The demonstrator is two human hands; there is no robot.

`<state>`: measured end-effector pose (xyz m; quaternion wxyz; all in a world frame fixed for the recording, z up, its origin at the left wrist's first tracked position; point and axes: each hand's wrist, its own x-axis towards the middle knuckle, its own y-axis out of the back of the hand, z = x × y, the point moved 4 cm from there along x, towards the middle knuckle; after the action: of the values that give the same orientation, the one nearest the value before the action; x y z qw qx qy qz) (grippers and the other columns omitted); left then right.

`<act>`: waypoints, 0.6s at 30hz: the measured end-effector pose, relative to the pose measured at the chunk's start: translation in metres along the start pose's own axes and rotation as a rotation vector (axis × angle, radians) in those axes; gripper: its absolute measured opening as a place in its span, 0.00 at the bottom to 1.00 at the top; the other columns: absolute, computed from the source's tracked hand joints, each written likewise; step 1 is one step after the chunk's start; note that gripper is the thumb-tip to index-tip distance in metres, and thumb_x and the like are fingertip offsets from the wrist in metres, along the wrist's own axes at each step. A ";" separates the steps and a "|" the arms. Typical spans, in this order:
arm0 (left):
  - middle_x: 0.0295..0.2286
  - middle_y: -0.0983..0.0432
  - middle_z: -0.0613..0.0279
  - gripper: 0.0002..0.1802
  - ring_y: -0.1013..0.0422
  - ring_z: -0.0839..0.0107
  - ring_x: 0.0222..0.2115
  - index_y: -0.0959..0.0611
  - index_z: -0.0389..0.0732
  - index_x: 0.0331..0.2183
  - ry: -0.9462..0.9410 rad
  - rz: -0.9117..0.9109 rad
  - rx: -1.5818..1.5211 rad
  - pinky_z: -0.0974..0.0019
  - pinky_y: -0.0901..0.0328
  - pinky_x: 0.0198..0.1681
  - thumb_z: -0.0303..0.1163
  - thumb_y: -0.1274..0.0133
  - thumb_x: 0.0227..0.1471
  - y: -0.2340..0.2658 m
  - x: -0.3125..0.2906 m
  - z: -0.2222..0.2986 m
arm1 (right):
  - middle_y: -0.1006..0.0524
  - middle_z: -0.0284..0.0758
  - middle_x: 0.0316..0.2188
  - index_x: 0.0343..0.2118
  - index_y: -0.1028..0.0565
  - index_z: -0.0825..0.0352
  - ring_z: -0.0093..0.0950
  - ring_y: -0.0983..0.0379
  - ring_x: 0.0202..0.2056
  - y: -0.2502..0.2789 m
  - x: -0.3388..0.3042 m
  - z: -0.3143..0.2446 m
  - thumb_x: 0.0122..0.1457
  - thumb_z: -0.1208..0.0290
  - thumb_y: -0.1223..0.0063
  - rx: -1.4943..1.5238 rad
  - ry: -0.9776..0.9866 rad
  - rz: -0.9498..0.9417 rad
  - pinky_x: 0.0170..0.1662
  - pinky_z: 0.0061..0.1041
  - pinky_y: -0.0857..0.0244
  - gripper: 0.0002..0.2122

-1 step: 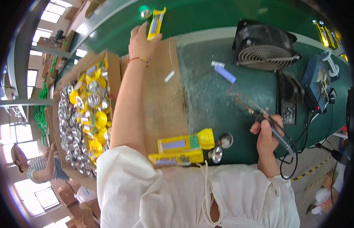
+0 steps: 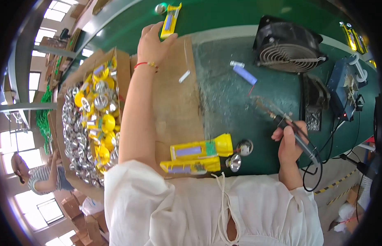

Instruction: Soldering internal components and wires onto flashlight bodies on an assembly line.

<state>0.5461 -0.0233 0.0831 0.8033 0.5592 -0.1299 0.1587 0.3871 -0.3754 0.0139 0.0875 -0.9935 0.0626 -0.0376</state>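
At the far side, my left hand [image 2: 154, 44] is closed around the near end of an opened yellow flashlight housing [image 2: 171, 21], thumb on one side and fingers on the other. A silver reflector [image 2: 161, 8] lies beside that housing. My right hand [image 2: 291, 141] grips a soldering iron [image 2: 295, 138], its tip pointing up and left over the green mat. Just beyond the tip lies a purple battery [image 2: 245, 75] with a short red wire and a white piece at one end. Close to my body are two more yellow housings [image 2: 203, 148], reflectors [image 2: 235, 163] at their right ends.
A box [image 2: 123, 74] at left holds many reflectors and yellow parts. A black fan [image 2: 287, 49] stands at the far right, near a blue soldering station [image 2: 340, 88]. A small white strip [image 2: 184, 76] lies on the cardboard [image 2: 170, 106]. Another person [image 2: 47, 178] is at far left.
The whole view has shifted slightly. My left hand stays at the far housing, its wrist drawn back a little. My right hand still holds the soldering iron in nearly the same place.
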 end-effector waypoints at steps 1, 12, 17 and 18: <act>0.38 0.30 0.52 0.24 0.32 0.57 0.37 0.25 0.39 0.41 0.008 -0.064 -0.121 0.62 0.36 0.40 0.40 0.44 0.40 0.015 -0.016 0.020 | 0.28 0.38 0.17 0.31 0.35 0.72 0.22 0.32 0.17 0.001 -0.003 0.000 0.53 0.69 0.51 -0.008 0.017 0.010 0.21 0.17 0.37 0.11; 0.24 0.29 0.59 0.13 0.31 0.62 0.26 0.21 0.40 0.28 0.062 -0.220 -0.165 0.63 0.36 0.28 0.37 0.42 0.38 0.075 -0.229 0.062 | 0.28 0.39 0.18 0.32 0.35 0.72 0.22 0.31 0.17 -0.014 -0.035 -0.013 0.54 0.70 0.52 -0.096 0.101 -0.140 0.20 0.16 0.36 0.10; 0.28 0.31 0.58 0.17 0.34 0.60 0.31 0.22 0.40 0.31 -0.060 -0.544 -0.220 0.60 0.38 0.34 0.38 0.41 0.37 0.042 -0.237 0.072 | 0.28 0.38 0.20 0.32 0.36 0.72 0.22 0.31 0.20 -0.027 -0.064 -0.020 0.53 0.72 0.52 -0.070 0.055 -0.245 0.24 0.18 0.34 0.09; 0.28 0.31 0.58 0.17 0.34 0.60 0.31 0.22 0.40 0.31 -0.071 -0.546 -0.220 0.60 0.38 0.34 0.38 0.41 0.37 0.040 -0.236 0.066 | 0.28 0.38 0.20 0.32 0.36 0.72 0.22 0.31 0.20 -0.026 -0.067 -0.021 0.53 0.72 0.52 -0.070 0.059 -0.235 0.24 0.18 0.34 0.09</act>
<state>0.3122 -0.0984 0.0490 0.8670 0.4881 -0.0193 -0.0981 0.3220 -0.3443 0.0350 0.0459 -0.9949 -0.0506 -0.0748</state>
